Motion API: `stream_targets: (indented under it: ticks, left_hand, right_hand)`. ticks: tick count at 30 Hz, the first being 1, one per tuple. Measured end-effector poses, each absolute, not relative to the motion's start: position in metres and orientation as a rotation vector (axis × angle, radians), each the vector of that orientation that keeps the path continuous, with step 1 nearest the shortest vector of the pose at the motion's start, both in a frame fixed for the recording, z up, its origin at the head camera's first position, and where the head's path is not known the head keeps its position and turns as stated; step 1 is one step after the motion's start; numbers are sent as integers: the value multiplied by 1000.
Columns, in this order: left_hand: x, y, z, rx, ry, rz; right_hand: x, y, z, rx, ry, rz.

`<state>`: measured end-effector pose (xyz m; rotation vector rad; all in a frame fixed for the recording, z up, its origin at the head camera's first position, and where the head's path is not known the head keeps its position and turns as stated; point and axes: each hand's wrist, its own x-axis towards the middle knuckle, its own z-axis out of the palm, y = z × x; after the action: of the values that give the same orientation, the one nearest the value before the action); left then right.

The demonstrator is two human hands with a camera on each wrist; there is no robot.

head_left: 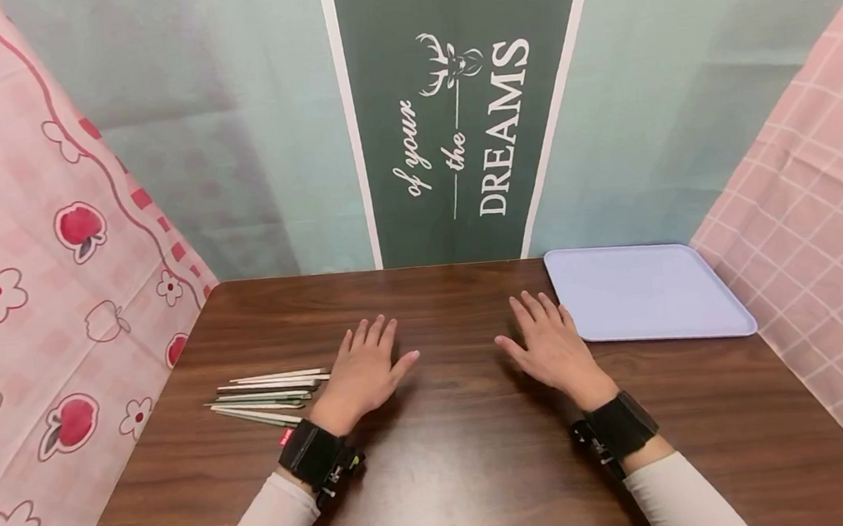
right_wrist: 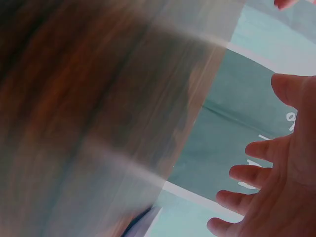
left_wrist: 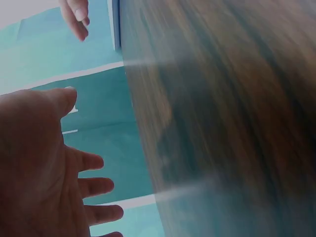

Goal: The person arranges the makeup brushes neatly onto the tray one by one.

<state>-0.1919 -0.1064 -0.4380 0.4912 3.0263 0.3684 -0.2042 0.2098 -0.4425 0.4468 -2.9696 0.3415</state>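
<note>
My left hand (head_left: 363,376) is held palm down over the table with its fingers spread, holding nothing. Just left of it lies a loose bundle of chopsticks (head_left: 262,385), cream, green and dark, their thin tips pointing left; some ends are hidden behind the hand. My right hand (head_left: 552,347) hovers in the same pose, its fingers spread, near the left edge of a lavender tray (head_left: 650,291). Both wrist views show straight fingers above the tabletop, with the left palm (left_wrist: 34,163) and right palm (right_wrist: 291,177) bare.
The dark wood table (head_left: 452,444) runs back to a green curtain (head_left: 449,235) with white lettering. Pink patterned cloth (head_left: 60,345) hangs at the left, pink checked cloth (head_left: 835,260) at the right. The tray sits in the back right corner.
</note>
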Motion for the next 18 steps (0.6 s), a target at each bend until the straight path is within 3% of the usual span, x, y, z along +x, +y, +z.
stream_targets:
  ticks: [18]
  left_hand:
    - [-172, -152, -441, 475, 3079, 303]
  right_hand:
    - [-205, 247, -446, 363, -3040, 342]
